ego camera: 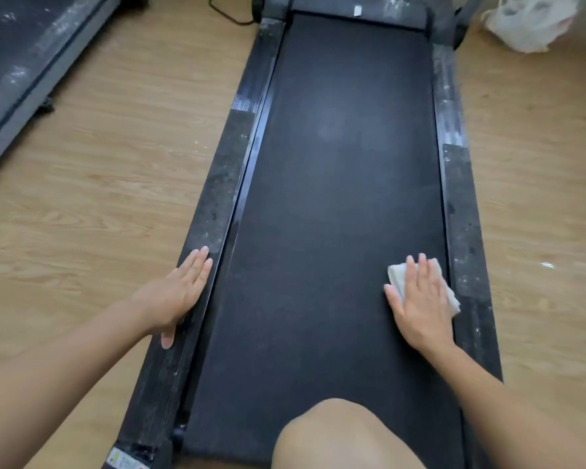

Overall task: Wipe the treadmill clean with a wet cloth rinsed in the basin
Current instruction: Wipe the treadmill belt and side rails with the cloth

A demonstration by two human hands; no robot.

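Pressing the white cloth (395, 275) flat under straight, spread fingers (422, 270), the right hand (420, 299) sits by the right edge of the treadmill belt (335, 198), toward its rear end. The left hand (180, 292) lies flat and unclenched on the dusty left rail (217, 191), grasping nothing. With no grip on it, the cloth could bunch or slip free, and the belt might roll under the knee (335, 434). The rear-corner sticker (126, 462) and the front tag (357, 10) are unreadable.

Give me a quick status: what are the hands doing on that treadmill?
Right hand flat, pressing folded white cloth on black treadmill belt. Left hand flat on dusty left side rail. Bare knee over belt's near end.
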